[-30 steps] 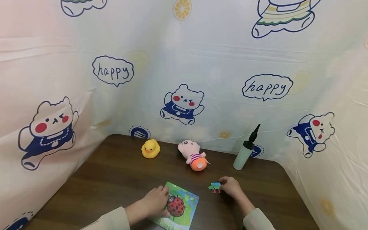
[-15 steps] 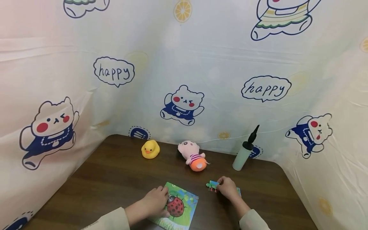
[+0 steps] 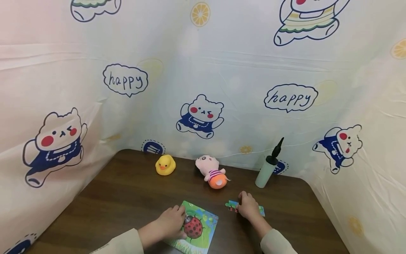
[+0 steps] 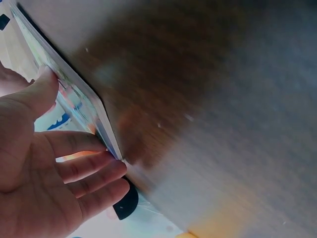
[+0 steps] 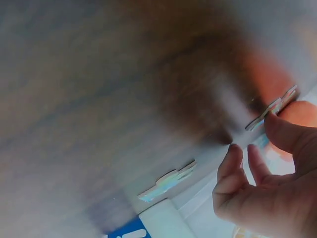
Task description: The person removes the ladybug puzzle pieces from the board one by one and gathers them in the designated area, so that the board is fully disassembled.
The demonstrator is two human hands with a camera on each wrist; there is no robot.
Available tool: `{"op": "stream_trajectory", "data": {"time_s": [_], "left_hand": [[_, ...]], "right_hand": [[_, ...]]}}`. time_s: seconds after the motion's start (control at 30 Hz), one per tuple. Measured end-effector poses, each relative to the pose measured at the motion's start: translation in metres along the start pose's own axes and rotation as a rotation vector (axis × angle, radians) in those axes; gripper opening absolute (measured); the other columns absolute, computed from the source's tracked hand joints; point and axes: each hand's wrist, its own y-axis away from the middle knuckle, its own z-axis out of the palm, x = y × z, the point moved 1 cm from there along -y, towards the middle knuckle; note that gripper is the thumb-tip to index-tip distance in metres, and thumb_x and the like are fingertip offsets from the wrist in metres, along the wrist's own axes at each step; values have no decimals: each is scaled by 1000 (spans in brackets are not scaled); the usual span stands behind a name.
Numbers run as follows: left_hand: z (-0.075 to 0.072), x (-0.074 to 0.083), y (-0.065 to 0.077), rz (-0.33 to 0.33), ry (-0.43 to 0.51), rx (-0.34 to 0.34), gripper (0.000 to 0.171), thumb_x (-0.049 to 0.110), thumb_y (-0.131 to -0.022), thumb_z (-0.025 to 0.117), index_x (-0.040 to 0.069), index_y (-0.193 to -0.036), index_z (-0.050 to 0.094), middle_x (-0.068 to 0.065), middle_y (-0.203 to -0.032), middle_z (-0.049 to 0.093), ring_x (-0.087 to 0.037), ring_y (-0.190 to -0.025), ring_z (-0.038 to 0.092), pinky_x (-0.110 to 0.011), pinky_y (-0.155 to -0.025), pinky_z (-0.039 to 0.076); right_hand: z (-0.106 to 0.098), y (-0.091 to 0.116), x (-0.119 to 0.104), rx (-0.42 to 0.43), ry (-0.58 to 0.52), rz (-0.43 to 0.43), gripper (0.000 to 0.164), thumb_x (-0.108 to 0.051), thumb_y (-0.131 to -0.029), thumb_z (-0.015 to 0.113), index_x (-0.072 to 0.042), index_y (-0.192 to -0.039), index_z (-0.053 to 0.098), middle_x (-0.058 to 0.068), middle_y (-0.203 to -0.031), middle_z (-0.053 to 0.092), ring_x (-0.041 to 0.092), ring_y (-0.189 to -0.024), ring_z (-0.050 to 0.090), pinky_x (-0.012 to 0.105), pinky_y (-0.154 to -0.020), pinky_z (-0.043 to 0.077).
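Observation:
My left hand [image 3: 171, 222] rests on the left side of a flat picture board [image 3: 207, 225] with a ladybug on it. In the left wrist view its thumb touches the board's face near the edge [image 4: 101, 106], and its fingers lie spread by the corner. My right hand [image 3: 248, 206] is low over the table between two small jigsaw pieces. Its thumb [image 5: 280, 130] touches the left piece [image 3: 233, 205], while the other fingers stand apart from it in the right wrist view. The right piece [image 3: 261, 211] lies flat, partly hidden by the hand.
On the dark wooden table [image 3: 127, 190] a yellow rubber duck [image 3: 165, 165], a pink plush toy [image 3: 211, 172] and a light green hand pump [image 3: 266, 171] stand towards the back. A printed cloth [image 3: 158, 88] hangs behind and at both sides.
The right hand has moved slightly left, and its fingers have come apart from the left jigsaw piece. The right piece has come into view beside it. The left hand stays on the board.

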Motion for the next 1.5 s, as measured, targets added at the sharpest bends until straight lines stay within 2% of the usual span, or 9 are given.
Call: {"op": "stream_trajectory", "data": {"time_s": [0.27, 0.43, 0.63, 0.77, 0.97, 1.2, 1.33, 1.43, 1.5], "left_hand": [[1, 3, 10, 14, 9, 12, 70, 61, -75, 66, 3, -113, 64, -4, -102, 52, -17, -88, 50, -33, -73, 47], [-2, -6, 13, 38, 91, -19, 71, 59, -75, 67, 3, -118, 60, -4, -107, 53, -17, -92, 51, -34, -75, 48], [-3, -24, 17, -12, 242, -90, 78, 52, -74, 73, 2, -130, 52, -10, -131, 49, -26, -116, 49, -42, -88, 47], [-2, -28, 22, -33, 287, -109, 82, 52, -72, 75, 3, -134, 50, -11, -139, 46, -32, -128, 42, -49, -95, 42], [-2, -29, 24, 3, 229, -65, 81, 53, -68, 77, 3, -128, 54, -10, -131, 51, -28, -119, 49, -44, -91, 45], [-2, -31, 25, 17, 252, -62, 82, 52, -69, 77, 1, -130, 53, -10, -132, 50, -26, -118, 49, -43, -91, 46], [-2, -31, 27, -8, 255, -81, 88, 53, -69, 76, 1, -134, 49, -13, -140, 45, -30, -126, 44, -50, -92, 44], [-2, -31, 27, -31, 228, -90, 90, 55, -68, 76, 3, -136, 48, -12, -142, 44, -31, -129, 41, -53, -93, 42], [-1, -30, 27, -41, 206, -91, 91, 57, -67, 76, 5, -136, 49, -10, -141, 45, -31, -130, 41, -53, -94, 41]], "right_hand": [[11, 32, -25, 182, 52, -144, 24, -13, -76, 72, -9, -99, 66, 3, -83, 60, 24, -72, 57, 41, -61, 44], [12, 54, -56, 169, 24, -341, 4, -15, -77, 70, -17, -80, 71, -7, -70, 59, 14, -62, 51, 31, -54, 38], [26, 63, -89, 68, 39, -517, 10, -14, -78, 68, -19, -77, 76, -10, -70, 63, 8, -62, 53, 24, -53, 40], [37, 68, -101, -9, 33, -511, 6, -17, -80, 68, -19, -79, 74, -12, -67, 56, 3, -56, 44, 24, -51, 35], [43, 72, -121, -66, 30, -508, 6, -20, -79, 69, -17, -83, 73, -13, -65, 56, 3, -57, 44, 26, -54, 38], [45, 73, -136, -208, -107, -452, 24, -11, -81, 62, -16, -59, 52, -11, -55, 35, 4, -51, 31, 21, -48, 27], [40, 71, -140, -275, -156, -398, 8, -10, -79, 63, -8, -77, 71, -8, -63, 54, 3, -57, 40, 22, -52, 35], [37, 69, -142, -309, -143, -365, 20, -11, -77, 66, -9, -95, 75, -5, -73, 64, 5, -61, 47, 24, -56, 40], [38, 68, -143, -324, -134, -334, 20, -12, -77, 67, -10, -94, 75, -5, -74, 64, 7, -61, 47, 26, -56, 40]]}}
